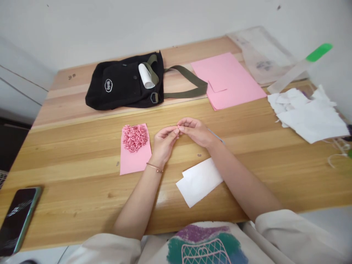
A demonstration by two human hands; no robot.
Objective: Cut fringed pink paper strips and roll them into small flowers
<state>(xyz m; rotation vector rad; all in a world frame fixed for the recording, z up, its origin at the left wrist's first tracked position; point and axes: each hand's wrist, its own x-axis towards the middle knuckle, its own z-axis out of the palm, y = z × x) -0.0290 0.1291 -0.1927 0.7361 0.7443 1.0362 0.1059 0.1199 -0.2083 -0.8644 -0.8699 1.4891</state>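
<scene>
My left hand (pixel 164 144) and my right hand (pixel 198 132) meet over the middle of the table, fingertips touching. Between them both thumbs and fingers pinch a small pink piece (pixel 178 127), too small to make out fully. Left of my left hand, a heap of small pink curled or twisted bits (pixel 134 138) lies on a pink paper sheet (pixel 134 163). A thin blue strip (pixel 216 136) shows partly from behind my right wrist. Folded white paper (pixel 200 183) lies below my right hand, partly covered by the forearm.
A black bag (pixel 118 82) with a white roll (pixel 146 76) on it lies at the back. Pink sheets (pixel 233 80), a clear plastic sleeve (pixel 264 51), a green-tipped translucent stick (pixel 299 68) and torn white paper (pixel 310 115) are at right. A phone (pixel 19 220) lies front left.
</scene>
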